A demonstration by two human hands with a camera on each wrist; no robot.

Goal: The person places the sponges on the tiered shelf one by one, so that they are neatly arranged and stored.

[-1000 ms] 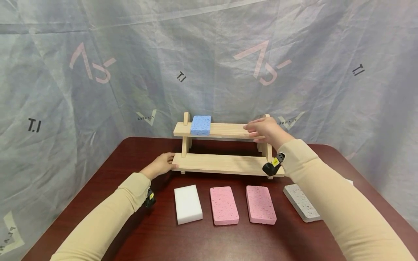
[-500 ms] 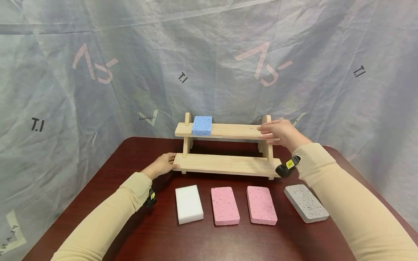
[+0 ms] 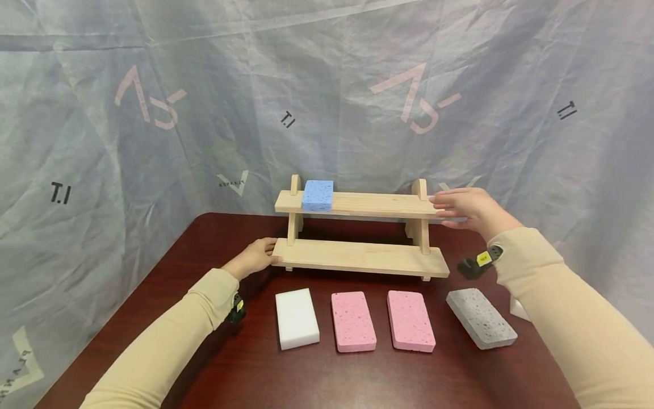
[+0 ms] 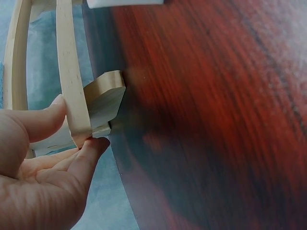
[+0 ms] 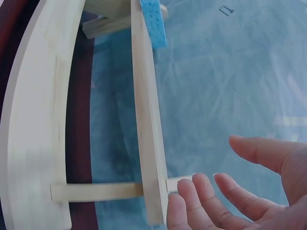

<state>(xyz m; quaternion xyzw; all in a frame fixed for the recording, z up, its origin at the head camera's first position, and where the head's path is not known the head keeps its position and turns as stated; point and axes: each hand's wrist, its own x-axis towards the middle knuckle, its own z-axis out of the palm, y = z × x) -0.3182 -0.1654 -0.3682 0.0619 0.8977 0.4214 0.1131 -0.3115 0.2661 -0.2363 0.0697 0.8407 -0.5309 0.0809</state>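
Observation:
A two-tier wooden shelf rack (image 3: pixel 357 255) stands on the table, with a blue sponge (image 3: pixel 317 195) lying near the left end of its upper board. My left hand (image 3: pixel 254 258) holds the left end of the lower board; in the left wrist view the thumb (image 4: pixel 45 117) lies on one face and the fingers bend round the board's end. Beside the right end of the upper board is my right hand (image 3: pixel 472 210), its fingers spread and nothing in them. In the right wrist view the fingertips (image 5: pixel 184 187) come right at that board's end.
In front of the rack a white sponge (image 3: pixel 297 319), two pink sponges (image 3: pixel 353 321) and a grey sponge (image 3: pixel 481 318) lie in a row on the dark red table (image 3: pixel 245 369). Another white block (image 3: pixel 519 308) is partly hidden behind the right sleeve. A grey curtain (image 3: pixel 327 85) hangs behind.
My right hand has moved rightward along the upper board, from above it to beside its right end. My left hand stays at the lower board's left end, and the sponges have not moved.

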